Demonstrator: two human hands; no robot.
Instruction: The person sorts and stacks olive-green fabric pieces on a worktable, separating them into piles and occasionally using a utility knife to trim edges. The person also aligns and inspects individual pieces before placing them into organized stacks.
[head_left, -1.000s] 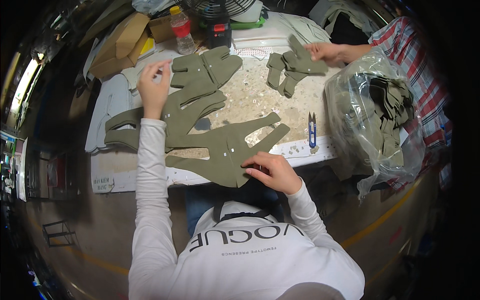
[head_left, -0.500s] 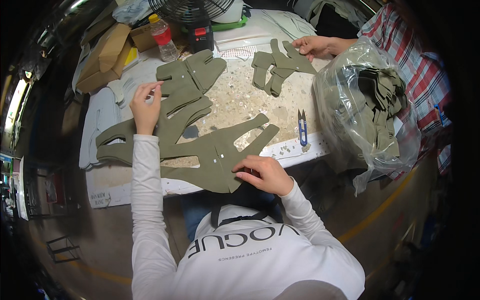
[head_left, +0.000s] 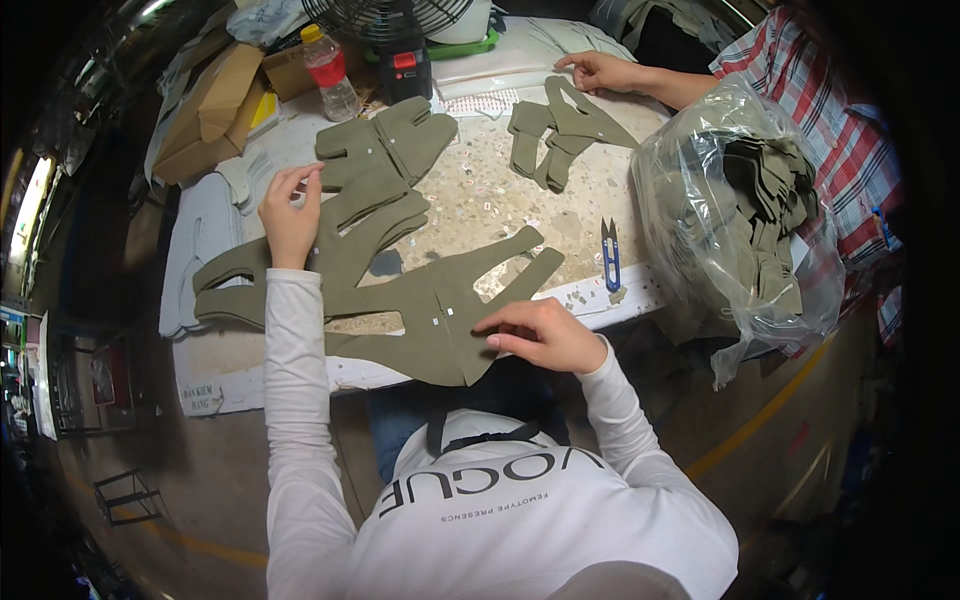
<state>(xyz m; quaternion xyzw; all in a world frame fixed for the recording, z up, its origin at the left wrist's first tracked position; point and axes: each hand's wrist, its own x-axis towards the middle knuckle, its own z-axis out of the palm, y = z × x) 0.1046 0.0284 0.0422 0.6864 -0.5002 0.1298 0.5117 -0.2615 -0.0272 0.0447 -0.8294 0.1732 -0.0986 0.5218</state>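
An olive-green cut fabric piece (head_left: 410, 312) with long forked strips lies flat in front of me, small white stickers on its middle. At its right edge is my right hand (head_left: 548, 335), fingers loosely bent and thumb apart, the fingertips at the fabric. My left hand (head_left: 290, 218) hovers over the left side of the stacked olive pieces (head_left: 365, 150), thumb and forefinger drawn together. Whatever they pinch, if anything, is too small to make out. Several smaller olive pieces (head_left: 575, 125) lie at the far right, near a co-worker's hand (head_left: 598, 73).
Blue-handled thread snips (head_left: 611, 262) lie near the table's front edge. To the right stands a clear plastic bag (head_left: 690, 210) full of olive pieces. A bottle (head_left: 332, 78), a fan (head_left: 390, 18) and cardboard boxes (head_left: 212, 110) line the back. Light grey pieces (head_left: 198, 250) are stacked left.
The co-worker's hand has moved left and away from the smaller olive pieces, one strip of which has shifted. My right hand has slid slightly right; my left hand stays nearly still.
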